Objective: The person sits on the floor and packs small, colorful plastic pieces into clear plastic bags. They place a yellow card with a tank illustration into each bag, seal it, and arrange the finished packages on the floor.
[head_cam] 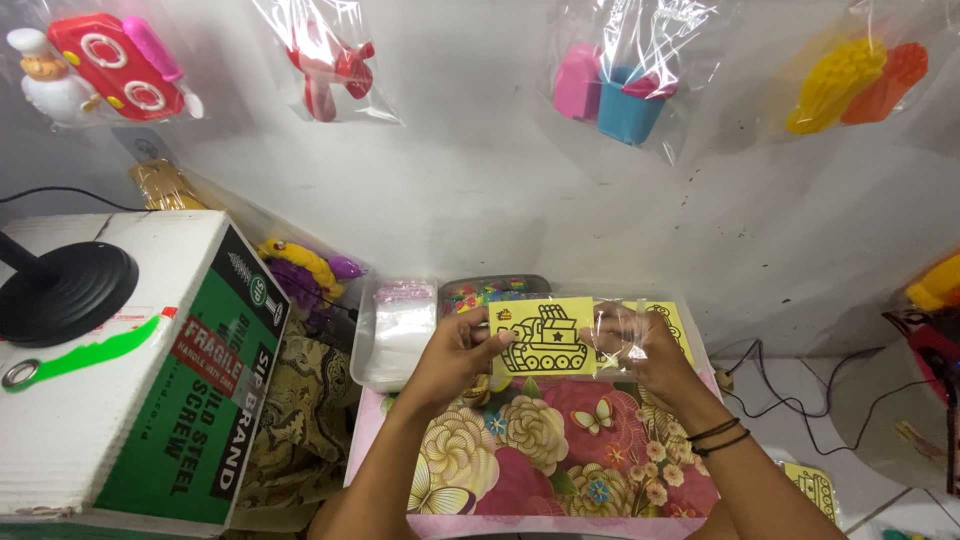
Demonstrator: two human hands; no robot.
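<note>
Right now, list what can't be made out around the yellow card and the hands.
- Head view: the yellow card has its right end behind a shiny clear bag.
- The second yellow card is mostly hidden by the right hand and the bag.
- The tray of small coloured pieces is cut off by the card and the left hand.
- The yellow sheet is too small to read.

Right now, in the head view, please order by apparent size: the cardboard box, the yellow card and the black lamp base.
1. Cardboard box, clearly largest.
2. Black lamp base.
3. Yellow card.
The last two look close in size, so their order is unsure.
</note>
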